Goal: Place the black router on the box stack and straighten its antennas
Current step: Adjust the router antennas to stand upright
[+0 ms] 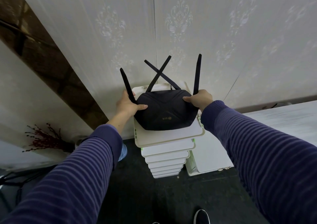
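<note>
Both hands grip a black, shield-shaped plastic router [165, 109] by its sides: the left hand [127, 104] clasps the left edge with its thumb lying on the top face, and the right hand [199, 99] clasps the right edge near the back corner. Sleeves of purple striped knit cover both forearms. The router sits over the top lid of a stack of white plastic boxes [167, 151] standing on the dark floor against a pale patterned wall [223, 35]; whether it rests fully on the lid cannot be told. Its four black antennas [197, 74] point upward, the outer two roughly upright, the inner two tilted and crossing each other. A bunch of dark red twigs [45, 139] lies at lower left.
</note>
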Available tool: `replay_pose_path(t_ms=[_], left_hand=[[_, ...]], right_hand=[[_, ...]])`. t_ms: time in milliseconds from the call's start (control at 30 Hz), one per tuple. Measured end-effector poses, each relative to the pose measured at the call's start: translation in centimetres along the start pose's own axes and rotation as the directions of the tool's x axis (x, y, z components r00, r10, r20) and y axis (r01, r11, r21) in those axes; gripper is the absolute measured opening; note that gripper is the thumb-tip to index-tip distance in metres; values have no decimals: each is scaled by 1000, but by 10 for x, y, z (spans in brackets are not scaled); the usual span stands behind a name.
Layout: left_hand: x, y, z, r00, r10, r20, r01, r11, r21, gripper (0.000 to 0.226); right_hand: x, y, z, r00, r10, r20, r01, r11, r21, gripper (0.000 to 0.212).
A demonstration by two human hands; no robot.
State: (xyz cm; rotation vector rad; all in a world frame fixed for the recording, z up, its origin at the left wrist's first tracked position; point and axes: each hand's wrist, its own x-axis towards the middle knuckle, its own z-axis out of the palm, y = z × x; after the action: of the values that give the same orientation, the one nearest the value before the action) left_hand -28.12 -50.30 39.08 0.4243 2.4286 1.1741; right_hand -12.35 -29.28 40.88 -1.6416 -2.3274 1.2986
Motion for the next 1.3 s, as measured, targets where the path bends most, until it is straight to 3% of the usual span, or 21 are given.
replay_pose_path(t_ms=[133,367,533,600,700,767,900,1000,1167,1300], left_hand=[[-2,-1,2,1000,10,-18,-9,999,32,63],[-12,-4,4,997,-51,-58,51,999,4,75],[-26,6,7,972,-169,-163,216,914,342,85],[-31,18,12,987,-66,-144,128,868,480,66],[-33,40,29,994,88,65,-109,841,530,40],[-33,53,42,984,123,129,-170,864,473,31],[-23,66,66,986,133,104,-157,951,267,19],[-12,74,76,993,44,113,-42,999,-14,44],[-2,88,82,973,-8,232,73,959,-273,86],[4,93,83,943,36,330,106,909,-404,89]], right_hand=[[-3,-2,0,1000,11,-5,-11,1000,3,66],[-11,-7,7,1000,22,-8,-22,1000,11,60],[-17,-11,6,1000,28,14,-28,1000,-10,62],[-19,-12,4,999,35,28,-35,999,-3,65],[-19,-11,-2,997,40,59,-40,999,1,68],[-17,-9,-6,996,34,80,-34,999,2,71],[-11,-1,-12,993,-1,117,-2,1000,23,76],[-6,3,-14,990,-38,136,33,999,37,78],[0,5,-18,978,-37,207,42,999,-16,74],[3,3,-19,970,-6,242,11,1000,-20,78]])
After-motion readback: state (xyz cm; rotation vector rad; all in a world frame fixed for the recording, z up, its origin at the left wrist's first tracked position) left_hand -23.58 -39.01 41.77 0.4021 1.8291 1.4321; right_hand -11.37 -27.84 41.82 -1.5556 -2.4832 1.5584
